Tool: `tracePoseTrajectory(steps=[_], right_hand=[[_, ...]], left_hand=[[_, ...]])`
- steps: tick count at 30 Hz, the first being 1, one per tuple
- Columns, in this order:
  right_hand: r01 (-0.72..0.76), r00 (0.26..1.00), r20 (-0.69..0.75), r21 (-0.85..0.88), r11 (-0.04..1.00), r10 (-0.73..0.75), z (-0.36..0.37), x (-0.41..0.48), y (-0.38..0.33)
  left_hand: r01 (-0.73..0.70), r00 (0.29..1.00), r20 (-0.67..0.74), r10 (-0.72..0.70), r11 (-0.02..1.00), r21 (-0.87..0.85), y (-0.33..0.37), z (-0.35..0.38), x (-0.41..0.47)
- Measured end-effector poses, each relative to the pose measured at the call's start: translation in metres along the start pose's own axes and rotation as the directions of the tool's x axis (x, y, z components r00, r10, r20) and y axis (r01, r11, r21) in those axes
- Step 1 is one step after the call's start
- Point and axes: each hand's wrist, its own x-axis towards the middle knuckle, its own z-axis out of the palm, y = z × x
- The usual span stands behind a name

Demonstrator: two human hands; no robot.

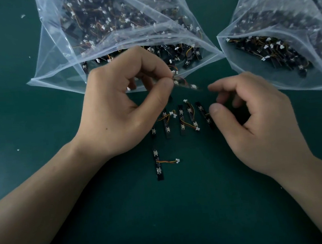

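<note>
My left hand (124, 107) pinches a small black circuit strip (184, 83) with thin wires and a white plug, held blurred above the green mat between thumb and forefinger. My right hand (253, 121) hovers just right of it, fingers loosely curled, holding nothing. Below both hands several black strips (182, 120) with wires lie side by side on the mat. One more strip (158, 164) lies alone nearer to me, its wire pointing right.
Two clear plastic bags full of the same strips lie at the back: a large one (58, 72) behind my left hand, another (265, 35) at the right. The green mat (184, 217) covers the surface. Tiny white scraps (22, 16) lie at the left.
</note>
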Motion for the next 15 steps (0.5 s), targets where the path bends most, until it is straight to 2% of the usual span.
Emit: tracePoseTrajectory(steps=[6, 15], right_hand=[[0.185, 0.983, -0.013, 0.043, 0.982, -0.184, -0.003, -0.0022, -0.0047], [0.302, 0.953, -0.015, 0.05, 0.952, -0.302, -0.0012, -0.0044, -0.0031]], left_hand=[[-0.142, 0.979, 0.151, 0.135, 0.989, 0.038, 0.0034, 0.0031, -0.0034], [-0.102, 0.979, 0.175, 0.104, 0.995, -0.018, 0.0039, 0.0007, -0.0044]])
